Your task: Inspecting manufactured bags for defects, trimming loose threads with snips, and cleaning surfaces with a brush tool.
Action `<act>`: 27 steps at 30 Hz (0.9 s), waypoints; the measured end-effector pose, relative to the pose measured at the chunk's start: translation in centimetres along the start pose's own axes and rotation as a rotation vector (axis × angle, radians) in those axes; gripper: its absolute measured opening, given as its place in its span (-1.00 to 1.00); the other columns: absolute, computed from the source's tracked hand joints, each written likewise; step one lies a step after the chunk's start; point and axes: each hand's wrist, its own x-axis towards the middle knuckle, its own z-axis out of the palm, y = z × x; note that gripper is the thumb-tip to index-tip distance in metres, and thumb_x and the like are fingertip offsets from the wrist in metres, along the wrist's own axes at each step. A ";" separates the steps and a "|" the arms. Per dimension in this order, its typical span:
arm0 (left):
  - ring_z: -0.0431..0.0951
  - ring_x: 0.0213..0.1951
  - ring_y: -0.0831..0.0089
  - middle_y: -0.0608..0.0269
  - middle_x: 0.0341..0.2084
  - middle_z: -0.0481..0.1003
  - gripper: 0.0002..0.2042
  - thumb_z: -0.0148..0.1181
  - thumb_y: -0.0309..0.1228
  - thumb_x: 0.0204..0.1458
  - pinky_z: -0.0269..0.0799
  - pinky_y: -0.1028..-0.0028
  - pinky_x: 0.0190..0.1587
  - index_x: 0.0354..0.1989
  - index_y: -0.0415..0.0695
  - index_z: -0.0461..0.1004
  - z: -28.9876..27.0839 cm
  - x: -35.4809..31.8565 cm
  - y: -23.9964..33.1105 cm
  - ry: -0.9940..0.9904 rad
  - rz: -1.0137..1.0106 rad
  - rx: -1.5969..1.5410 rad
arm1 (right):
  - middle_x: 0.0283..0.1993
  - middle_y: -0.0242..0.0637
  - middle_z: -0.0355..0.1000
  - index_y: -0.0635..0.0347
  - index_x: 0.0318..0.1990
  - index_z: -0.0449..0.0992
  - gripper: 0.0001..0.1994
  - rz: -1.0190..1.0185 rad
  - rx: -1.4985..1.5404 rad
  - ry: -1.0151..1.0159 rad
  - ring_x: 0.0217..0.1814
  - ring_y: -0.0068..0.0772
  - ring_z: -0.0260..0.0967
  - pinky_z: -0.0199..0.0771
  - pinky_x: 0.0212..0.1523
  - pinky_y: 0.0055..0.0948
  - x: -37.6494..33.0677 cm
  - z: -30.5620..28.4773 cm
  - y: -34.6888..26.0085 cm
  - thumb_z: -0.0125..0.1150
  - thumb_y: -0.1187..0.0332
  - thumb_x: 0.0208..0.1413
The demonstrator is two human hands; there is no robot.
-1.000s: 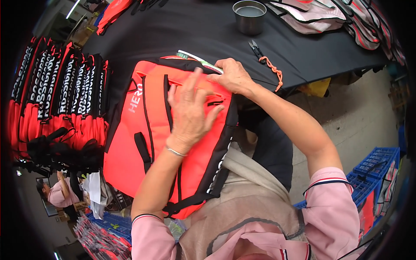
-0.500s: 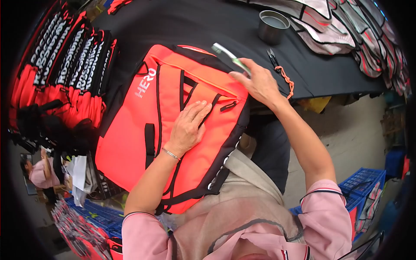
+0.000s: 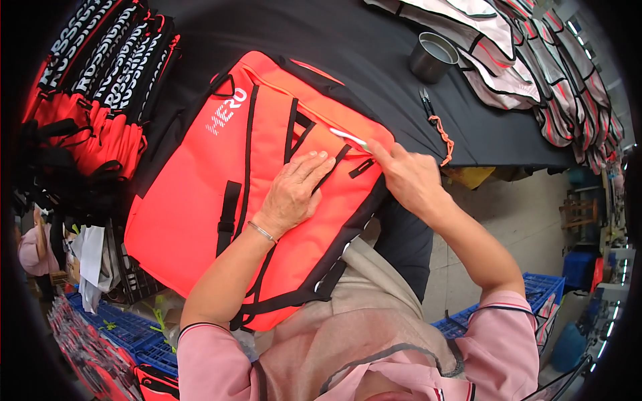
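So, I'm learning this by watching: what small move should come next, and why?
Probably a short, light brush stroke by the right hand: it holds the toothbrush angled over the orange-red bag, and the left hand lies flat on the bag nearby, which could help steady it.

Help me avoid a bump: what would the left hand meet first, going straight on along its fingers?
Beyond the black trim on the bag, probably the toothbrush in the right hand; depth is unclear.
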 end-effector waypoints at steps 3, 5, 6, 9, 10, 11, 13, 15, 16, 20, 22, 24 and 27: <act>0.38 0.15 0.12 0.08 0.09 0.40 -0.41 0.15 -0.64 -0.20 0.30 0.26 0.23 0.16 -0.16 0.39 0.1 0.1 -0.3 0.006 0.002 -0.009 | -0.40 -0.20 0.42 0.12 0.15 0.36 -0.53 -0.087 -0.033 -0.012 -0.55 -0.22 0.48 0.42 -0.59 -0.31 0.8 0.0 0.4 0.11 0.47 0.01; 0.38 0.15 0.12 0.07 0.09 0.40 -0.41 0.15 -0.64 -0.20 0.30 0.26 0.23 0.16 -0.16 0.39 0.0 -0.4 -0.5 0.006 -0.009 -0.009 | -0.42 -0.19 0.41 0.19 0.14 0.36 -0.56 -0.155 -0.035 -0.053 -0.56 -0.25 0.49 0.43 -0.61 -0.35 -0.2 -1.6 0.8 0.10 0.43 0.03; 0.38 0.15 0.12 0.08 0.10 0.40 -0.41 0.15 -0.64 -0.20 0.31 0.26 0.23 0.16 -0.15 0.40 -0.1 -0.5 -0.6 0.012 -0.007 -0.014 | -0.43 -0.20 0.40 0.19 0.14 0.35 -0.55 -0.186 -0.058 -0.111 -0.57 -0.27 0.49 0.42 -0.62 -0.36 -0.8 -2.9 1.1 0.10 0.43 0.03; 0.38 0.15 0.12 0.08 0.10 0.40 -0.42 0.14 -0.64 -0.19 0.30 0.26 0.23 0.15 -0.16 0.40 -0.4 -0.5 -0.3 0.015 -0.014 -0.023 | -0.44 -0.20 0.38 0.21 0.15 0.35 -0.55 -0.202 -0.134 -0.195 -0.57 -0.29 0.49 0.41 -0.63 -0.36 -1.7 -4.3 1.8 0.09 0.43 0.04; 0.38 0.15 0.12 0.08 0.11 0.40 -0.43 0.14 -0.64 -0.19 0.30 0.25 0.23 0.14 -0.16 0.41 -0.5 -0.2 -0.2 0.011 -0.010 -0.023 | -0.44 -0.19 0.40 0.22 0.12 0.36 -0.57 -0.217 -0.122 -0.182 -0.56 -0.28 0.49 0.41 -0.64 -0.36 -1.2 -4.4 1.9 0.09 0.43 0.04; 0.38 0.15 0.12 0.08 0.11 0.40 -0.43 0.14 -0.64 -0.19 0.30 0.25 0.23 0.14 -0.16 0.41 -0.5 -0.1 -0.2 0.014 -0.006 -0.019 | -0.44 -0.17 0.42 0.23 0.10 0.37 -0.60 -0.235 -0.109 -0.167 -0.56 -0.28 0.49 0.42 -0.64 -0.36 -0.3 -4.4 1.7 0.08 0.43 0.05; 0.38 0.15 0.12 0.08 0.11 0.40 -0.44 0.14 -0.63 -0.18 0.29 0.26 0.24 0.14 -0.16 0.41 -0.2 0.0 -0.3 0.010 -0.011 -0.011 | -0.44 -0.15 0.44 0.25 0.06 0.39 -0.63 -0.230 -0.096 -0.144 -0.56 -0.25 0.50 0.42 -0.63 -0.35 2.6 -2.6 0.7 0.08 0.42 0.06; 0.37 0.15 0.12 0.08 0.11 0.40 -0.44 0.14 -0.63 -0.17 0.29 0.26 0.24 0.14 -0.17 0.41 0.1 0.4 -0.3 0.018 0.007 -0.029 | -0.45 -0.13 0.46 0.26 0.02 0.40 -0.66 -0.220 -0.085 -0.122 -0.55 -0.22 0.50 0.43 -0.63 -0.33 4.8 -0.2 0.8 0.08 0.41 0.06; 0.37 0.16 0.12 0.08 0.11 0.40 -0.45 0.14 -0.63 -0.17 0.28 0.26 0.25 0.14 -0.17 0.41 0.2 0.4 -0.4 0.021 0.013 -0.050 | -0.40 -0.13 0.45 0.17 0.08 0.38 -0.61 -0.233 -0.055 -0.074 -0.55 -0.20 0.49 0.42 -0.62 -0.30 5.8 0.7 0.7 0.09 0.42 0.05; 0.38 0.15 0.12 0.07 0.12 0.39 -0.44 0.14 -0.63 -0.18 0.30 0.25 0.23 0.14 -0.17 0.41 -0.4 -0.4 -0.3 0.003 -0.004 -0.072 | -0.37 -0.12 0.44 0.09 0.12 0.38 -0.58 -0.247 -0.041 -0.140 -0.56 -0.15 0.47 0.43 -0.59 -0.26 4.1 -0.3 1.5 0.11 0.41 0.04; 0.38 0.15 0.12 0.08 0.12 0.39 -0.43 0.14 -0.63 -0.18 0.31 0.24 0.23 0.15 -0.17 0.41 -0.5 -0.5 -0.3 0.013 -0.008 -0.055 | -0.46 -0.10 0.47 0.22 -0.03 0.43 -0.70 -0.282 -0.006 -0.123 -0.53 -0.17 0.51 0.45 -0.60 -0.27 3.2 -1.8 2.0 0.11 0.37 0.07; 0.38 0.15 0.12 0.08 0.12 0.39 -0.43 0.14 -0.64 -0.19 0.32 0.24 0.22 0.15 -0.16 0.41 -0.5 -0.5 -0.1 0.019 -0.003 -0.041 | -0.45 -0.10 0.48 0.22 -0.05 0.43 -0.71 -0.265 0.038 -0.139 -0.52 -0.15 0.52 0.47 -0.59 -0.26 3.2 -2.0 2.2 0.12 0.36 0.07; 0.38 0.14 0.12 0.09 0.12 0.40 -0.42 0.14 -0.64 -0.19 0.32 0.25 0.21 0.15 -0.16 0.41 0.1 0.3 0.0 0.013 -0.007 -0.038 | -0.41 -0.12 0.45 0.12 0.02 0.39 -0.68 -0.239 -0.018 -0.125 -0.51 -0.10 0.50 0.47 -0.56 -0.23 7.2 0.6 0.6 0.09 0.38 0.08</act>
